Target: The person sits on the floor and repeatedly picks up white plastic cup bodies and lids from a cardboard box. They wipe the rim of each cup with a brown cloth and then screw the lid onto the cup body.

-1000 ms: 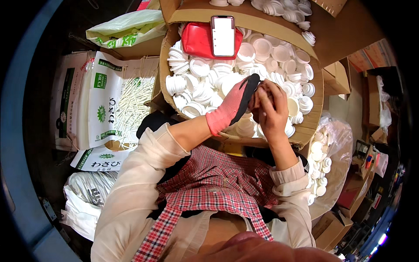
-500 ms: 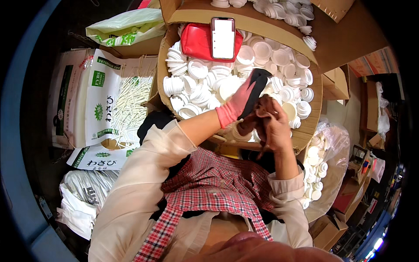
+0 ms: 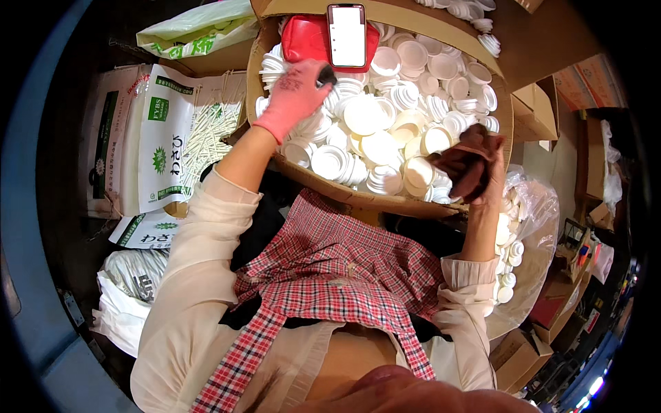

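Observation:
My left hand [image 3: 295,96] wears a pink glove with dark fingertips. It is over the left part of a large cardboard box, just below a red pouch [image 3: 303,40]. Its fingers curl inward, and whatever may be inside them is hidden. At the box's right edge, my bare right hand [image 3: 494,180] grips a piece of soft brown cloth [image 3: 469,160], bunched up and partly folded. Below both hands, the box holds many round white plastic lids [image 3: 363,115], some stacked in nested rows, others loose.
A phone [image 3: 347,36] with a lit screen leans on the pouch. The cardboard box [image 3: 344,196] stands before my checked apron. To its left, thin white sticks [image 3: 206,131] lie on printed packaging. To its right, a clear plastic bag [image 3: 540,227] holds more white pieces.
My hands have moved apart. The gloved left hand went left and up toward the pouch; the right hand went right with the brown cloth. The view has shifted slightly.

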The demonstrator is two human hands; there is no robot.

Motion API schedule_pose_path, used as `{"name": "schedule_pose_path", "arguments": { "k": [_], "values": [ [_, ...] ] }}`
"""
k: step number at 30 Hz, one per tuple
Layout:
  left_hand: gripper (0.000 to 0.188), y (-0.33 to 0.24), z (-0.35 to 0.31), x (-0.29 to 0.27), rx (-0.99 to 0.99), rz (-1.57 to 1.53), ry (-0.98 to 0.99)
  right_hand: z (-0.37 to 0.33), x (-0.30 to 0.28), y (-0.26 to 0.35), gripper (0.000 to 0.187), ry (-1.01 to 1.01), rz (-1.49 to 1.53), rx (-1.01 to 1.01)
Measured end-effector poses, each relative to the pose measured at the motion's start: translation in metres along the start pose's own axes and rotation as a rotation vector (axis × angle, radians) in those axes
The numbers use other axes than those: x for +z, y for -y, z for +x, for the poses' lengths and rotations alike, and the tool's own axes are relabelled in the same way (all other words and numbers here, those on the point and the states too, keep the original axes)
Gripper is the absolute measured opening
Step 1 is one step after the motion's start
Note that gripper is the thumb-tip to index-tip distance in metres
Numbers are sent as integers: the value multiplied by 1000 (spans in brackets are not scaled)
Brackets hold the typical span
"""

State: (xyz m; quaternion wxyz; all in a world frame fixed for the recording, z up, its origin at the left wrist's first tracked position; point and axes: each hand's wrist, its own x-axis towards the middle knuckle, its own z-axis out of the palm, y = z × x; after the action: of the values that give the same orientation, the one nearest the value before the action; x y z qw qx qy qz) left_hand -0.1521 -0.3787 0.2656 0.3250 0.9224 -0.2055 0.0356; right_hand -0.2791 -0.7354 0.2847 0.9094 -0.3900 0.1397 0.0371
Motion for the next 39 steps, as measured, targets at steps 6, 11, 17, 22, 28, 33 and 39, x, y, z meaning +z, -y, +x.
{"name": "schedule_pose_path", "arguments": {
  "k": [6,11,17,22,28,33,39],
  "values": [
    [74,-53,-3,57,319,407,327,-2,42,-24,50,-156,-226,136],
    [50,-31,5,89,422,572,437,-1,56,-29,60,154,-161,53],
    [40,-30,-9,79,452,442,392,12,57,-47,56,-78,-316,44],
    [49,-32,-16,66,612,616,570,16,65,-49,40,-109,-312,28],
    [61,-56,-3,42,295,133,323,20,55,-46,40,37,-132,55],
    [44,-58,-5,117,-13,-965,175,13,93,-77,49,43,-597,-294],
    [39,-71,-11,71,41,-1103,170,-12,103,-85,37,369,-1478,-816]
  ]
}}
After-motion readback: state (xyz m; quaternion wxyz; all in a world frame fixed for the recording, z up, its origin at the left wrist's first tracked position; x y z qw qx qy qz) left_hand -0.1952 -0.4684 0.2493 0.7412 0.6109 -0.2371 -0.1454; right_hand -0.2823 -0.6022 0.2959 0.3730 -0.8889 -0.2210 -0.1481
